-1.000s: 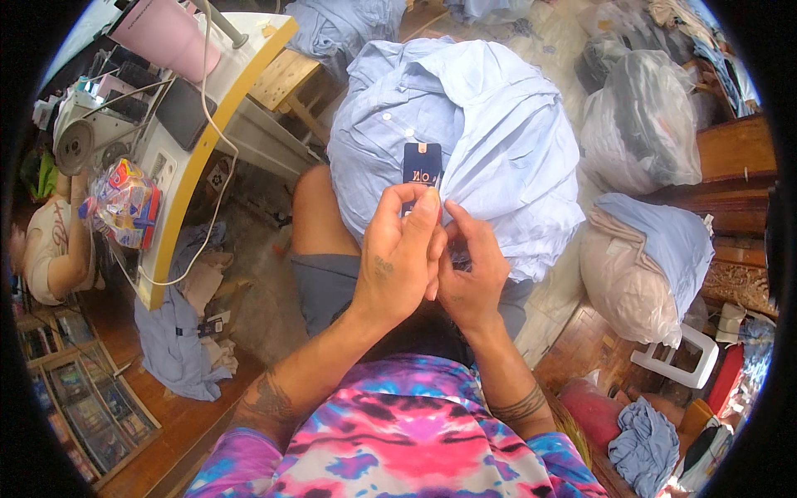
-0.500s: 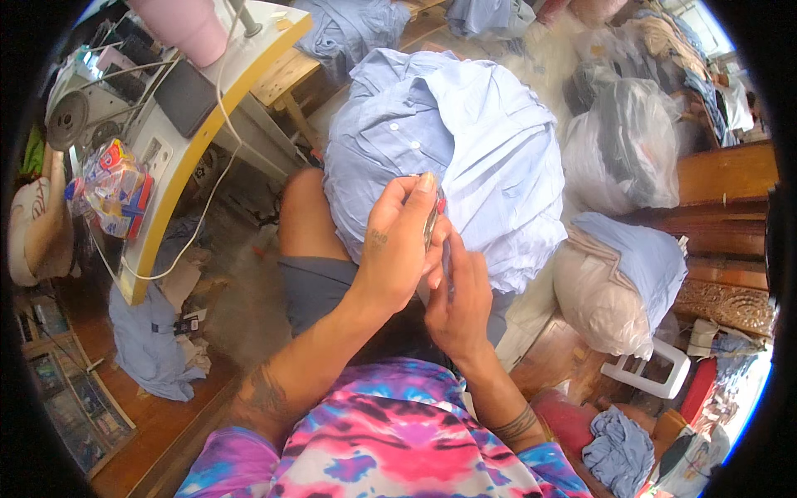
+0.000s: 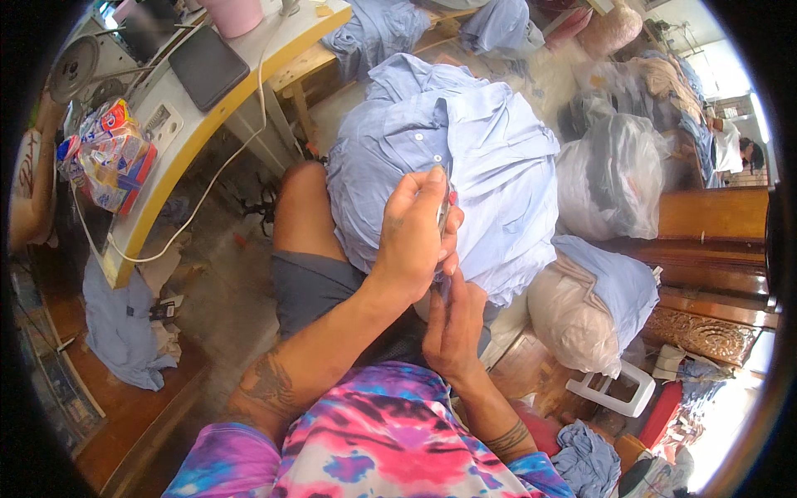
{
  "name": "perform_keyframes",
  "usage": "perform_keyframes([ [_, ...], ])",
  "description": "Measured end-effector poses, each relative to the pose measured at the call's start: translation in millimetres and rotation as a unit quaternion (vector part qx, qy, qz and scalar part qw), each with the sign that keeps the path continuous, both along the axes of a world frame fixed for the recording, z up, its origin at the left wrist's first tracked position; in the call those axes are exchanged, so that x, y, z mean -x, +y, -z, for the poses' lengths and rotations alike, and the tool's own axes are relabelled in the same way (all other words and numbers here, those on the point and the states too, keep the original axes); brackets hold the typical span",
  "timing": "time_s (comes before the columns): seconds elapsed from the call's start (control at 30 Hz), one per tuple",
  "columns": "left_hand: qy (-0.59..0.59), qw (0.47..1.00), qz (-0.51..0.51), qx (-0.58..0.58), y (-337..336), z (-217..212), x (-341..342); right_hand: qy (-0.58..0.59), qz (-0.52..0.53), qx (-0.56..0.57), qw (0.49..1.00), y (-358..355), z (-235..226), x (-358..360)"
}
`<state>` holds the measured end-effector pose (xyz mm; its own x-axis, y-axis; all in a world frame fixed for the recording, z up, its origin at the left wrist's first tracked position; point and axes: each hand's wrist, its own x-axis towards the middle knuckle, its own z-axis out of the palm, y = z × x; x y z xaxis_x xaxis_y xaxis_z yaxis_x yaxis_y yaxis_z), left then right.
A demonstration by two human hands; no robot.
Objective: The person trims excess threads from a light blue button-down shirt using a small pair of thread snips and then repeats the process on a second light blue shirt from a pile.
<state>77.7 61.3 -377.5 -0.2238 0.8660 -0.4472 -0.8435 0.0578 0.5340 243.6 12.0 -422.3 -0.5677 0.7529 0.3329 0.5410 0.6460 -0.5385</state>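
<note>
A large heap of light-blue shirts (image 3: 506, 174) lies on my lap, a buttoned front with small white buttons facing up. Over its near edge, my left hand (image 3: 411, 236) is closed, thumb on top, around a small metal tool (image 3: 443, 206) with a red part; it looks like thread snips, mostly hidden by the fingers. Just below and to the right, my right hand (image 3: 457, 324) pinches a bit of the blue cloth between thumb and fingers. The pinched piece is largely covered by the fingers.
At left stands a sewing table (image 3: 203, 124) with a yellow edge, bearing a dark flat pad (image 3: 209, 68), a pink container (image 3: 234, 15) and a plastic packet (image 3: 112, 158). A white cable (image 3: 195, 220) hangs off it. Stuffed bags (image 3: 614, 178) and a white stool (image 3: 614, 390) are at right.
My right hand has drawn down toward me, a little away from the left. The left hand stays closed on the tool. The whole view has shifted slightly.
</note>
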Motion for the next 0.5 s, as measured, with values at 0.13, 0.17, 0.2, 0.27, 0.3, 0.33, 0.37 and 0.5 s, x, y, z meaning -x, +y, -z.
perform_keyframes([
  [0.13,-0.005,0.999,-0.033,-0.002,-2,1,5,0.007,-0.021,0.004,1.000,3,-1,4],
  [0.17,-0.004,0.999,-0.043,-0.003,-2,2,7,-0.002,-0.024,0.016,1.000,3,-1,5],
  [0.2,-0.004,0.999,-0.052,-0.005,-2,2,9,-0.011,-0.028,0.028,0.999,3,-2,5],
  [0.27,0.000,0.997,-0.073,-0.013,2,3,18,-0.026,-0.032,0.033,0.999,4,0,5],
  [0.3,0.002,0.996,-0.084,-0.018,5,4,25,-0.034,-0.034,0.027,0.998,3,5,2],
  [0.33,0.004,0.995,-0.096,-0.023,8,4,30,-0.042,-0.036,0.021,0.998,2,9,0],
  [0.37,0.004,0.995,-0.099,-0.027,10,4,32,-0.041,-0.033,0.017,0.998,2,13,-1],
  [0.5,-0.002,0.993,-0.111,-0.038,12,8,33,-0.049,-0.034,0.007,0.998,-2,21,-4],
])
